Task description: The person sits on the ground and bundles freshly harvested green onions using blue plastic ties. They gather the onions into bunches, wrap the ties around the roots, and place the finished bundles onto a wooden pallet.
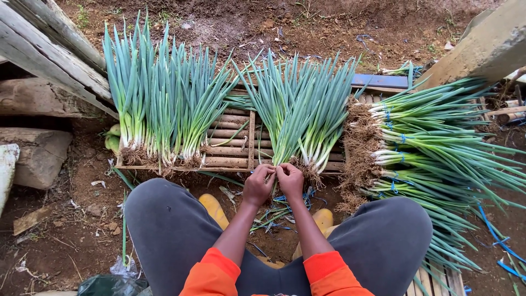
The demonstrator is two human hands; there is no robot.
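1. Both hands meet at the near edge of a slatted wooden rack (pixel 235 148) that lies on bare soil. The left hand (pixel 258 183) and the right hand (pixel 290 181) touch each other, knuckles up.
2. The fingers of both hands are curled closed and pinch the root end of one spring onion bunch (pixel 285 118), which lies on the rack with its green tops fanning away from the person.
3. Just to the right of it, touching, lies a second fanned bunch (pixel 329 109), so two bunches sit in the middle of the rack.
4. On the left part of the rack lies a wider row of spring onions (pixel 161 93), roots toward the person; it looks like three or four bunches (their edges run together, so I cannot count them exactly).
5. On the right, a stack of tied bunches (pixel 433 142) lies crosswise, roots facing left, each bound with a blue band; at least six layers show.
6. Two yellow boots (pixel 213 209) show between the knees, with loose blue string (pixel 285 200) and trimmed scraps on the soil beside them.
7. Two orange sleeves (pixel 211 274) and grey trousers fill the bottom of the view.
8. Weathered wooden planks (pixel 49 44) lean at upper left.
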